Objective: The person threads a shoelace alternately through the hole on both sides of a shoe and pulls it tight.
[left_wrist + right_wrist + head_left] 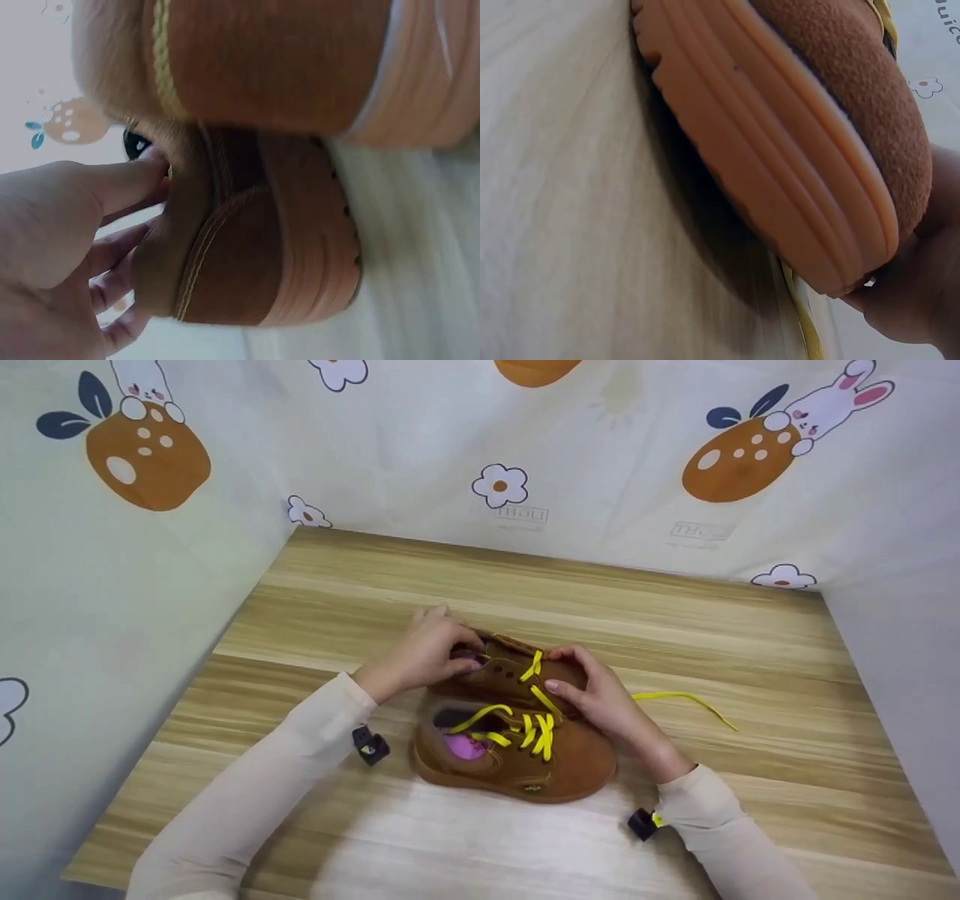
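Observation:
Two brown shoes with yellow laces lie side by side on the table, toes to the right. My left hand [431,652] pinches the heel collar of the far shoe [517,679], thumb at the opening and fingers behind the heel, as the left wrist view shows. Around that shoe's toe my right hand [600,697] curls, thumb on the near side and fingers on the far side. Its laces cross only near the toe. The near shoe [577,769], untouched, has crossed laces and a pink insole [465,746]. Its toe sole [780,157] fills much of the right wrist view.
A loose yellow lace end [686,697] trails over the wood-grain table [750,660] right of the shoes. Pale printed cloth walls [420,457] with rabbits and flowers enclose the table's back and sides. A dark wrist device [371,746] hangs at the left sleeve.

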Demonstrator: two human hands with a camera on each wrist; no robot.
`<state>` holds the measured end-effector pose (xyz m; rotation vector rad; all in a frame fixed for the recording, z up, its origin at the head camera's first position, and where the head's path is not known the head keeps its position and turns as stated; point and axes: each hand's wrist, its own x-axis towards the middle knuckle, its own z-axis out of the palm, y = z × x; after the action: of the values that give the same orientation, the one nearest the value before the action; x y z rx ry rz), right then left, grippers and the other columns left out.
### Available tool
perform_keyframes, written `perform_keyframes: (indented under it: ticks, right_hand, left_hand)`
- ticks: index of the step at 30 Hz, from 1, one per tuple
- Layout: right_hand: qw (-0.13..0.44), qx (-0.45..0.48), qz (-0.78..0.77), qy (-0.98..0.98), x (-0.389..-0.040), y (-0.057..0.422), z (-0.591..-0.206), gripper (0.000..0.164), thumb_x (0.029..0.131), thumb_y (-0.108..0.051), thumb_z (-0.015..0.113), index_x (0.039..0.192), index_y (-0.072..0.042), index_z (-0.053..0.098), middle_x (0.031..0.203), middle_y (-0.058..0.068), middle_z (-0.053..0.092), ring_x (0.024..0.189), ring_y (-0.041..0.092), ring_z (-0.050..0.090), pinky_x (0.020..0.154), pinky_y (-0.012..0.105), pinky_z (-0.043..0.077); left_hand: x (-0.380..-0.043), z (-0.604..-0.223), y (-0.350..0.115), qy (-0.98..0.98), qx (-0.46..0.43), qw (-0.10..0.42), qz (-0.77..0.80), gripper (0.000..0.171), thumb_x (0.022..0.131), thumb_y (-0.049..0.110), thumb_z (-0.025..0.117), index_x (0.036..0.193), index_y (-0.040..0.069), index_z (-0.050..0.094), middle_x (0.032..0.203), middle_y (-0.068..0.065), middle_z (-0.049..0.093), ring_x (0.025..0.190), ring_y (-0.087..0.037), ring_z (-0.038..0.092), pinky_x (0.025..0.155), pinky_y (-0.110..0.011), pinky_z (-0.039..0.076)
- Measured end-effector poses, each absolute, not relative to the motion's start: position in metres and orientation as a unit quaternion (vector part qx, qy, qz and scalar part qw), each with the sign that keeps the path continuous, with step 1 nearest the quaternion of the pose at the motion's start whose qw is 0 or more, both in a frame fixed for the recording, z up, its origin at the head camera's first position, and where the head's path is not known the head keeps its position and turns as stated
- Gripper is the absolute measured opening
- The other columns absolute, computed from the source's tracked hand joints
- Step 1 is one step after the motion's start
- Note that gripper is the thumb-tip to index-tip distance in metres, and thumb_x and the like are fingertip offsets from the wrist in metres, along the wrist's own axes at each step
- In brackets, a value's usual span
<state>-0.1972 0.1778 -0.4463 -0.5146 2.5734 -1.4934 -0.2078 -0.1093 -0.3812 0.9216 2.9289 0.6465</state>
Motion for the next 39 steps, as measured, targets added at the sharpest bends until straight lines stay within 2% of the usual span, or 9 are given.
perform_keyframes:
  ticks: [6,10,13,19,26,28,33,36,39]
  right_hand:
    - [-0.001,-0.18,-0.476,0.861,-0.193,0.181,-0.448,0.037,0.09,-0.025,0.072,0.124,-0.015,0.061,0.131,0.005,0.063,0.125,0.023,0.057,0.112,0.044,0.039]
    - [-0.089,-0.203,-0.474,0.852,-0.182,0.182,-0.444,0.018,0.086,-0.016,0.076,0.103,-0.012,0.071,0.12,0.011,0.064,0.118,0.024,0.057,0.108,0.042,0.041]
    - [-0.103,-0.244,-0.446,0.855,-0.177,0.18,-0.438,0.007,0.082,-0.019,0.081,0.086,-0.016,0.076,0.104,0.008,0.062,0.105,0.018,0.053,0.097,0.033,0.041]
    - [-0.047,-0.288,-0.368,0.883,-0.178,0.174,-0.427,0.007,0.081,-0.018,0.081,0.078,-0.016,0.075,0.084,-0.001,0.057,0.089,0.013,0.048,0.082,0.027,0.04]
    - [0.18,-0.194,-0.528,0.807,-0.174,0.196,-0.41,0.004,0.092,-0.004,0.058,0.092,-0.001,0.059,0.071,-0.002,0.061,0.059,0.006,0.054,0.055,0.019,0.043]
    - [0.217,-0.184,-0.569,0.771,-0.174,0.206,-0.402,0.006,0.095,-0.006,0.058,0.098,-0.001,0.058,0.064,-0.005,0.06,0.057,0.007,0.055,0.056,0.02,0.044]
    - [0.202,-0.241,-0.714,0.626,-0.171,0.242,-0.372,0.024,0.101,-0.001,0.044,0.114,-0.006,0.064,0.069,-0.004,0.068,0.065,0.009,0.062,0.067,0.022,0.05]
    - [0.186,-0.336,-0.797,0.467,-0.17,0.257,-0.349,0.039,0.101,0.007,0.028,0.119,0.003,0.062,0.092,0.011,0.075,0.078,0.017,0.068,0.079,0.028,0.053]
    - [0.158,-0.41,-0.835,0.332,-0.167,0.263,-0.327,0.038,0.099,0.012,0.027,0.123,0.013,0.056,0.116,0.026,0.069,0.09,0.028,0.07,0.088,0.036,0.052]
  left_hand:
    - [-0.205,-0.385,-0.102,0.923,0.281,0.014,0.264,0.024,0.086,0.027,0.076,0.105,0.014,0.076,0.108,-0.004,0.076,0.097,-0.026,0.056,0.09,-0.045,0.03]
    - [-0.205,-0.378,-0.104,0.928,0.261,0.005,0.267,0.024,0.087,0.029,0.075,0.105,0.013,0.075,0.105,-0.005,0.075,0.098,-0.026,0.062,0.095,-0.048,0.036]
    - [-0.206,-0.371,-0.104,0.927,0.245,-0.01,0.284,0.025,0.089,0.027,0.073,0.107,0.01,0.073,0.105,-0.008,0.072,0.098,-0.026,0.065,0.097,-0.045,0.046]
    - [-0.207,-0.361,-0.089,0.922,0.277,-0.001,0.269,0.039,0.092,0.031,0.069,0.126,0.012,0.064,0.124,-0.009,0.062,0.117,-0.028,0.057,0.104,-0.043,0.048]
    - [-0.211,-0.366,-0.079,0.92,0.314,0.039,0.232,0.034,0.098,0.03,0.061,0.125,0.01,0.067,0.124,-0.008,0.068,0.114,-0.028,0.059,0.103,-0.042,0.047]
    - [-0.212,-0.366,-0.079,0.918,0.317,0.041,0.233,0.031,0.098,0.029,0.061,0.122,0.01,0.069,0.122,-0.008,0.07,0.112,-0.028,0.061,0.102,-0.042,0.048]
    - [-0.213,-0.368,-0.078,0.915,0.326,0.034,0.237,0.029,0.098,0.027,0.061,0.119,0.01,0.07,0.119,-0.009,0.071,0.11,-0.028,0.062,0.101,-0.042,0.048]
    - [-0.214,-0.369,-0.077,0.915,0.326,0.031,0.237,0.028,0.098,0.025,0.061,0.118,0.009,0.07,0.118,-0.009,0.071,0.109,-0.029,0.061,0.1,-0.042,0.047]
    - [-0.214,-0.37,-0.076,0.914,0.326,0.03,0.239,0.027,0.098,0.025,0.06,0.118,0.009,0.07,0.118,-0.009,0.071,0.109,-0.029,0.061,0.1,-0.043,0.047]
